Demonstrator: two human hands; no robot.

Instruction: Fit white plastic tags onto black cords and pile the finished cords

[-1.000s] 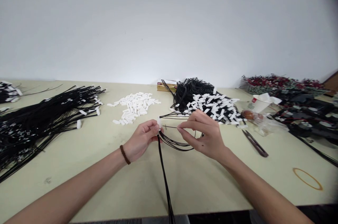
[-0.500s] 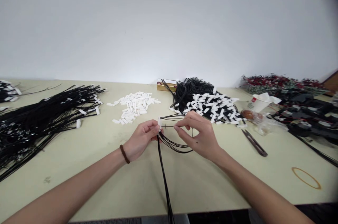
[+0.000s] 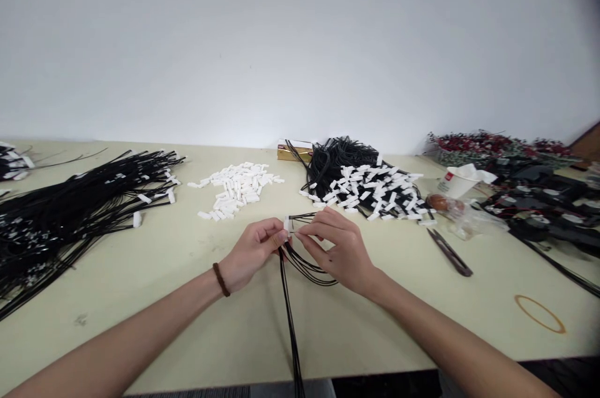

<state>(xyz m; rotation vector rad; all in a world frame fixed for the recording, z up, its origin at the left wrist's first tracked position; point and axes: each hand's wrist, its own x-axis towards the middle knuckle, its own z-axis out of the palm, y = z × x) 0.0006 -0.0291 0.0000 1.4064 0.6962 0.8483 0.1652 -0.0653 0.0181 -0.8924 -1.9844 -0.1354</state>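
My left hand (image 3: pixel 255 248), with a brown band at the wrist, pinches a white connector (image 3: pixel 287 225) upright near the middle of the table. Black wires (image 3: pixel 291 323) hang from the connector down over the table's front edge, and others loop to the right under my right hand (image 3: pixel 340 248). The fingers of that hand are closed on a thin black wire (image 3: pixel 295 233), its end at the connector's right side. Whether the wire end is inside the connector is too small to tell.
White connectors (image 3: pixel 239 189) lie in a loose pile behind my hands. Black wire bundles lie at the left (image 3: pixel 84 198) and at the back right (image 3: pixel 342 157). Snips (image 3: pixel 450 252), a paper cup (image 3: pixel 455 184), a plastic bag (image 3: pixel 473 220) and an orange ring (image 3: pixel 539 313) are on the right.
My right hand has moved left and slightly down, bringing the wire from a short gap away up to the connector. My left hand still holds the connector.
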